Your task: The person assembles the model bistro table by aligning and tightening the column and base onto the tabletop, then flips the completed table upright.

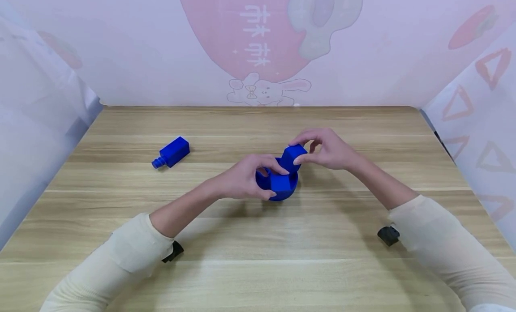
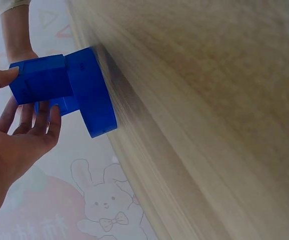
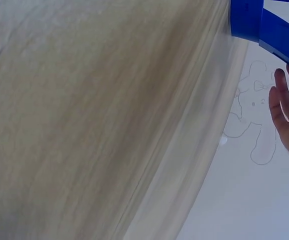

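The wooden table [image 1: 250, 267] carries everything, and the blue pieces in hand sit near its middle. Over them, the left hand [image 1: 247, 175] bends its thumb and index finger across a near block, pinching it, while the right hand [image 1: 326, 148] pinches a far block between thumb and fingers. Beneath both is a round blue base [image 1: 284, 196], resting on the table; its curved wall shows below the left thumb. The near block [image 1: 281, 183] looks upright in the base, so the left hand probably does best to keep it steady and hold the base down through it. The far block [image 1: 293, 157] seems to lean outward in the right wrist view; whether its lower end is seated is hidden. It likely wants straightening before any firm push or turn, with an even grip on opposite faces, since a slanted push could jam it or tip the base. Well apart, to the left, lies a loose blue block [image 1: 177, 151], its ridged neck [image 1: 158, 162] pointing towards the person's left, touched by neither hand.
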Action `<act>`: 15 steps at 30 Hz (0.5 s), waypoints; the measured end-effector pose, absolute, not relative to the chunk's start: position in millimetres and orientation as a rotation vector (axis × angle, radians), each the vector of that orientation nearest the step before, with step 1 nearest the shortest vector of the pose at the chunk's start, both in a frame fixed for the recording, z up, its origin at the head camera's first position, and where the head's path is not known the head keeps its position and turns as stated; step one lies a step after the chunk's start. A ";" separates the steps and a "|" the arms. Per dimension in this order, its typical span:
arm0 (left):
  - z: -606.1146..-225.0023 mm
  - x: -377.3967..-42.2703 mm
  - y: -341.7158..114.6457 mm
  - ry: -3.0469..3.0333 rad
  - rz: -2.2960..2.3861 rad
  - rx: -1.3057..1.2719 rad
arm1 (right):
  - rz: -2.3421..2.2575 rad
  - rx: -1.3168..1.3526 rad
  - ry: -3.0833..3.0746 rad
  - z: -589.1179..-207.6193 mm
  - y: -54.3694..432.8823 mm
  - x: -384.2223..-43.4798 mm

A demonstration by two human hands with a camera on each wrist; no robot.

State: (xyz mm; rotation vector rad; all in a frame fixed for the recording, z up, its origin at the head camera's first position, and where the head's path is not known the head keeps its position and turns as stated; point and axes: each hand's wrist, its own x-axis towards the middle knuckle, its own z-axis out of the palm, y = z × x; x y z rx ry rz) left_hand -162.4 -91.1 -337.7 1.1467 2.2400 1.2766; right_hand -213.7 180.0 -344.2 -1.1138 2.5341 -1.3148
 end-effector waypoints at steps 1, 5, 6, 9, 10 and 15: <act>-337.8 -162.5 -91.2 2.228 1.285 1.143 | -1.312 -1.121 2.544 -344.5 179.6 -213.4; -337.4 -162.9 -91.0 2.203 1.303 1.127 | -1.301 -1.128 2.590 -345.0 178.0 -211.5; -337.5 -163.3 -90.8 2.199 1.304 1.124 | -1.298 -1.127 2.604 -345.0 177.6 -210.9; -338.0 -164.2 -90.4 2.183 1.311 1.124 | -1.296 -1.106 2.638 -344.9 177.0 -208.6; -338.3 -164.8 -90.2 2.174 1.315 1.129 | -1.295 -1.094 2.649 -344.7 176.8 -208.0; -337.9 -166.9 -91.2 2.122 1.349 1.127 | -1.281 -1.055 2.691 -344.5 176.5 -206.4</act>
